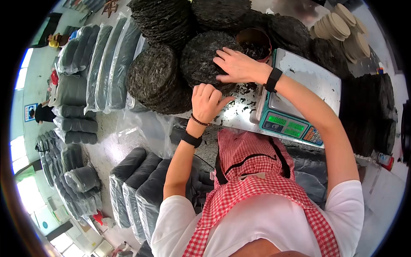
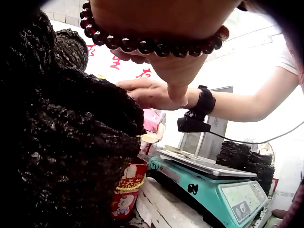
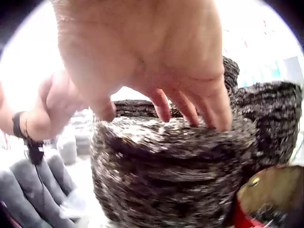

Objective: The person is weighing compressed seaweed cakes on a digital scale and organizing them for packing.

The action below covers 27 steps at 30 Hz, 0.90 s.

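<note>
A thick round stack of dark dried seaweed sheets (image 1: 201, 55) stands on the table, its layered side filling the middle of the right wrist view. My right hand (image 1: 239, 66) is spread over its top, fingertips touching the seaweed surface. My left hand (image 1: 206, 100) is at the near edge of this stack, fingers loosely bent and thumb out to the side. Nothing shows between its thumb and fingers. Dark crumbs are scattered on the table (image 1: 244, 122) beside the stack.
A teal digital scale (image 1: 308, 103) with a metal pan stands to the right. Behind the stack is a red bucket (image 1: 253, 40) with dark scraps inside. More seaweed stacks (image 1: 156, 79) crowd the left and back. Pale round discs (image 1: 334, 25) lie at the back right, bagged rolls (image 1: 141, 188) on the floor.
</note>
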### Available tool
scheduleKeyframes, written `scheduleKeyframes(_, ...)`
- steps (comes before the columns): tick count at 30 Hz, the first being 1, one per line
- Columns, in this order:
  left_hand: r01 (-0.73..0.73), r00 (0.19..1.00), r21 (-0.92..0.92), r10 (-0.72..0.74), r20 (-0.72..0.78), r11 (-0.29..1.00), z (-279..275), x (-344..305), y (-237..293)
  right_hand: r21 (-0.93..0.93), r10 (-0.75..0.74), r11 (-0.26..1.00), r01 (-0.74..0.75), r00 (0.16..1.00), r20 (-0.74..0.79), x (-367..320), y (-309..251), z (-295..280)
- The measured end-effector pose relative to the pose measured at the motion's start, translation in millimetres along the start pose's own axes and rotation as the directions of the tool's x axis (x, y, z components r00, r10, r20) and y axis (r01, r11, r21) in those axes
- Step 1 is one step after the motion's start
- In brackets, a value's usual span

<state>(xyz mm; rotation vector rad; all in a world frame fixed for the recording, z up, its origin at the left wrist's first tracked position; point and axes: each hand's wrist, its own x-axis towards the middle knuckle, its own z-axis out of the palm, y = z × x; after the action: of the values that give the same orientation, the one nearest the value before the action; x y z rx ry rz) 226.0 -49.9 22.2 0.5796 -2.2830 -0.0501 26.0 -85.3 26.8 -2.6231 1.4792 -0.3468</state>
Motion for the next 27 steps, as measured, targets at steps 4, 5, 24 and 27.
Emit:
scheduleKeyframes(4,-0.194,0.978,-0.131,0.202,0.049,0.972,6,3,8,-0.072,-0.006,0.997,0.004,1.0,-0.027,-6,-13,-2)
scheduleKeyframes(5,-0.205,0.976,-0.142,0.214,0.047,0.968,7,6,11,0.007,-0.029,1.0,0.029,0.999,-0.044,-1,-7,2)
scheduleKeyframes(24,0.78,0.541,-0.501,-0.806,0.239,0.375,73,71,-12,0.998,0.893,-0.026,-0.061,0.448,0.051,-123,39,4)
scheduleKeyframes(27,0.824,0.539,-0.281,-0.834,0.121,0.492,90,76,-9,0.997,0.853,-0.024,0.078,0.521,-0.02,-120,20,-3)
